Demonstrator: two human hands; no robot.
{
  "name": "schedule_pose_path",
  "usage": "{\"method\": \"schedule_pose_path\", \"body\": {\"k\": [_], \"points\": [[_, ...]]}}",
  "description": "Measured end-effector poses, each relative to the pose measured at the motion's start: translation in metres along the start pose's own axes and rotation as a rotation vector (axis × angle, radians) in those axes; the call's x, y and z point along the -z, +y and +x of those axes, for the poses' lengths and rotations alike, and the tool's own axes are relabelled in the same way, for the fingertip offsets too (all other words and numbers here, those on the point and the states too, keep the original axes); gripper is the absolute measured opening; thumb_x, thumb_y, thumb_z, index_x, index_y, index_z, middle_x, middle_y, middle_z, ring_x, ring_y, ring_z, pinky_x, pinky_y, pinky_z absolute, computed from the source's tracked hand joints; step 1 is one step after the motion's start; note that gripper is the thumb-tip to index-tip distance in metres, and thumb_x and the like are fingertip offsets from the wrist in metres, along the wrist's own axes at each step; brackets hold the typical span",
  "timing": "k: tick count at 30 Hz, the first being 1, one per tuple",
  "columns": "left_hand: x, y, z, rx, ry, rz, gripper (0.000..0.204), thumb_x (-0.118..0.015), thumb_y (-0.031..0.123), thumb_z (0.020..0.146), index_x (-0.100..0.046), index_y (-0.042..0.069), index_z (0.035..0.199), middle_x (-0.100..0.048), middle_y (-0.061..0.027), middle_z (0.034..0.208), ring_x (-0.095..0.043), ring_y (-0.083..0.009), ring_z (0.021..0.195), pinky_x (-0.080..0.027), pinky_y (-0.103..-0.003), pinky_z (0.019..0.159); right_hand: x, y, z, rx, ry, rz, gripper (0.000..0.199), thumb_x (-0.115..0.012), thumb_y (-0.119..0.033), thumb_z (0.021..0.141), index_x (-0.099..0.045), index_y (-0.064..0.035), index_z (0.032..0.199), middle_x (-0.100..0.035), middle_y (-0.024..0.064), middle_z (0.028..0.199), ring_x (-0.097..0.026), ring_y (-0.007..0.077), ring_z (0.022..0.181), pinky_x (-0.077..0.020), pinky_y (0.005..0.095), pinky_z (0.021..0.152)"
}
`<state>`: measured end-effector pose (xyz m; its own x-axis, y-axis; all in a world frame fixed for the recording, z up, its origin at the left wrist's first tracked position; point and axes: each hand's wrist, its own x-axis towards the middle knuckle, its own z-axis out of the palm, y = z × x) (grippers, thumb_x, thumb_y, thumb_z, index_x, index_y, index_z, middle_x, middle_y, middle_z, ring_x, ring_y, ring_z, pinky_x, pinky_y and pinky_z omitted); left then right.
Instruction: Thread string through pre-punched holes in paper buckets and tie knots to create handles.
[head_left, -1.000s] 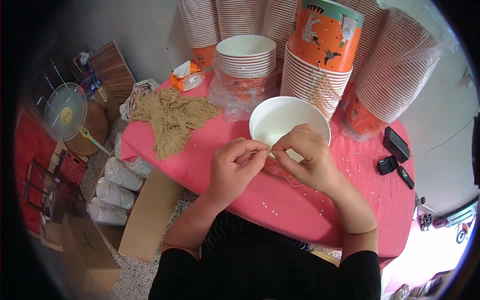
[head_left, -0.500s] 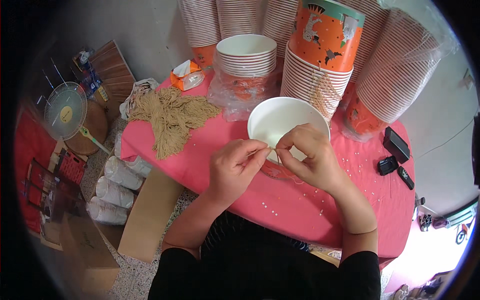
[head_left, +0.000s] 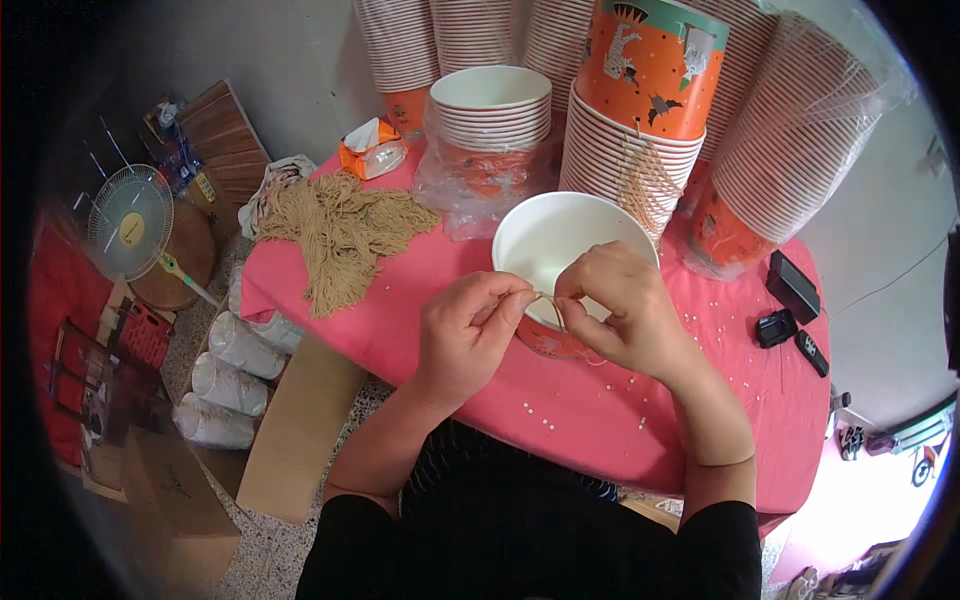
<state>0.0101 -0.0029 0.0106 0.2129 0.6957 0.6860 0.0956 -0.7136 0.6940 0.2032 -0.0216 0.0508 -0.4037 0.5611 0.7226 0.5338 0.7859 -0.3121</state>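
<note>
Hands: two; the left hand [head_left: 468, 330] and right hand [head_left: 625, 310] each pinched narrow, thumb to forefinger, on one cord.
Cord: one thin tan length [head_left: 546, 295], slightly bowed between the fingertips, over the near rim of the bucket.
Landmark bucket: one open paper bucket [head_left: 530, 240], white inside, standing on one pink tablecloth [head_left: 600, 440].
Yarn: one tan bundle [head_left: 345, 235], left of the bucket.
Tissue packet: one, orange and white [head_left: 374, 150], beyond the yarn, left of the bucket.
Short bucket stack: one, in loose plastic [head_left: 490, 135], behind the bucket to the left.
Topped stack: one [head_left: 610, 150], just behind the bucket, carrying one orange printed bucket [head_left: 650, 75].
Black items: three [head_left: 793, 287], well right of the bucket.
Fan: one [head_left: 131, 225], far left of the bucket.
</note>
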Motion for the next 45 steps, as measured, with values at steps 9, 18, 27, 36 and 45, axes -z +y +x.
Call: {"method": "schedule_pose_path", "body": {"k": [9, 18, 27, 36, 45], "points": [[0.004, -0.001, -0.001, 0.075, -0.044, -0.119, 0.005, -0.066, 0.001, 0.088, -0.065, 0.0, 0.094, -0.06, 0.0004, 0.075, -0.05, -0.0029, 0.062, -0.038, -0.019, 0.055, 0.005, 0.001, -0.001, 0.042, 0.034, -0.062, 0.014, -0.067, -0.002, 0.069, -0.058, -0.0061, 0.079, -0.057, 0.0077, 0.069, -0.059, 0.029, 0.066, -0.0458, 0.0394, 0.066], [0.005, 0.02, 0.011, -0.285, -0.048, 0.248, 0.02, -0.074, -0.001, 0.076, -0.068, 0.003, 0.095, -0.063, -0.0106, 0.094, -0.063, -0.0194, 0.073, -0.051, -0.03, 0.06, 0.003, -0.005, 0.0, 0.106, 0.049, -0.111, 0.016, -0.069, -0.006, 0.071, -0.057, -0.0059, 0.082, -0.056, 0.0076, 0.071, -0.059, 0.0284, 0.068, -0.046, 0.0399, 0.066], [0.003, 0.017, 0.004, -0.097, -0.075, 0.087, 0.012, -0.068, -0.005, 0.082, -0.063, 0.0, 0.091, -0.061, -0.0073, 0.085, -0.06, -0.0126, 0.069, -0.048, -0.026, 0.058, 0.003, -0.014, 0.002, 0.021, 0.066, -0.03, 0.016, -0.071, -0.013, 0.075, -0.059, -0.0055, 0.083, -0.057, 0.0078, 0.071, -0.059, 0.0283, 0.07, -0.0451, 0.0401, 0.066], [0.0, 0.015, 0.006, 0.037, -0.105, -0.08, 0.011, -0.064, -0.005, 0.085, -0.059, 0.001, 0.092, -0.056, -0.004, 0.084, -0.05, -0.0073, 0.064, -0.04, -0.02, 0.055, 0.006, -0.012, -0.002, 0.084, 0.03, -0.149, 0.013, -0.073, -0.003, 0.072, -0.065, -0.0043, 0.083, -0.057, 0.0065, 0.071, -0.058, 0.0257, 0.068, -0.0431, 0.0371, 0.068], [0.009, -0.006, 0.005, 0.086, -0.158, 0.034, 0.01, -0.065, -0.001, 0.083, -0.059, 0.003, 0.089, -0.052, -0.0026, 0.087, -0.049, -0.0099, 0.068, -0.039, -0.023, 0.057, 0.028, -0.013, 0.002, 0.08, 0.253, -0.25, 0.014, -0.074, -0.003, 0.071, -0.064, -0.005, 0.082, -0.055, 0.0058, 0.07, -0.057, 0.0236, 0.064, -0.0425, 0.0351, 0.064]]}}
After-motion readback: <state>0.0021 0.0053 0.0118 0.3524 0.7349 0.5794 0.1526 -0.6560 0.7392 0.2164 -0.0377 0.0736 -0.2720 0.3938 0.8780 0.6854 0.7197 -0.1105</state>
